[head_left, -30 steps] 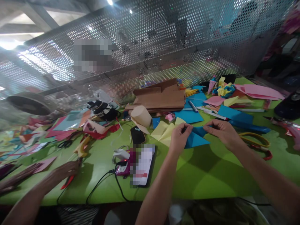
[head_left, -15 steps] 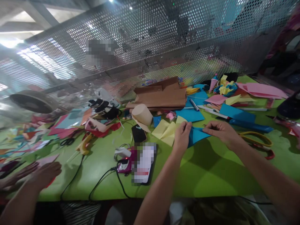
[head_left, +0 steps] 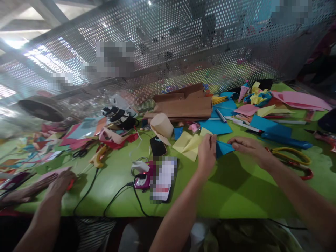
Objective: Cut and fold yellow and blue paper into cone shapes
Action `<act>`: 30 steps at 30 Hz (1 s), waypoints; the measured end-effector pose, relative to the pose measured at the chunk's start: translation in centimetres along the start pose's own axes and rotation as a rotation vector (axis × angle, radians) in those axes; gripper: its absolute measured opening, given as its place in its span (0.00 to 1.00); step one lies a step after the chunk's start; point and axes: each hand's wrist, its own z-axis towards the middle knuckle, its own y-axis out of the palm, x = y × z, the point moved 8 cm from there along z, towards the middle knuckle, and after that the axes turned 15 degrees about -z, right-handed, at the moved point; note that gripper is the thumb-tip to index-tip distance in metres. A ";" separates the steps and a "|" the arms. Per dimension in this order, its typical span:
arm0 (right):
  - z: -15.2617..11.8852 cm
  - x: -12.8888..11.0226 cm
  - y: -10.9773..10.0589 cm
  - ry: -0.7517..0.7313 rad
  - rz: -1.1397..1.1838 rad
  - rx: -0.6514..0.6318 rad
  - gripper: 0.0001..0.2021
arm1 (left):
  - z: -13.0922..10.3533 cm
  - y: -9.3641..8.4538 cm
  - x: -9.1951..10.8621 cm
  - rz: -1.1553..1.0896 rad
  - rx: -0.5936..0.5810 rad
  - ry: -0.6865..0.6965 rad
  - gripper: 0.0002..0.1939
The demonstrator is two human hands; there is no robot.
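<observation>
A piece of blue paper (head_left: 224, 149) is stretched between my two hands above the green table. My left hand (head_left: 207, 150) grips its left side with the fingers pressed together. At its right corner, my right hand (head_left: 245, 146) pinches the paper between thumb and fingers. Folded yellow paper (head_left: 187, 144) lies just left of my left hand. Scissors with yellow and red handles (head_left: 291, 156) rest to the right, beside my right wrist. A flat blue sheet (head_left: 216, 126) lies behind my hands.
A phone (head_left: 165, 178), a purple power strip (head_left: 144, 178) and cables lie left of my forearm. Another person's hands (head_left: 59, 180) work at the far left. Behind are a cream paper hat (head_left: 162, 126), brown paper (head_left: 181, 106) and a hot glue gun (head_left: 100, 156).
The view has shifted slightly. The blue paper looks narrower between my hands, and the other person's hand has moved a little, with something orange now showing beside it.
</observation>
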 end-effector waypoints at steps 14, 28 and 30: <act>0.8 1.0 0.2 -0.043 -0.051 0.040 0.21 | 0.0 0.4 1.1 -0.028 -0.068 0.019 0.18; 0.7 1.9 -1.7 0.068 0.117 0.179 0.22 | 1.2 0.4 -0.2 -0.122 -0.288 -0.130 0.14; 0.7 1.7 -1.5 0.063 0.125 0.158 0.23 | 1.3 0.3 -0.1 -0.153 -0.280 -0.126 0.14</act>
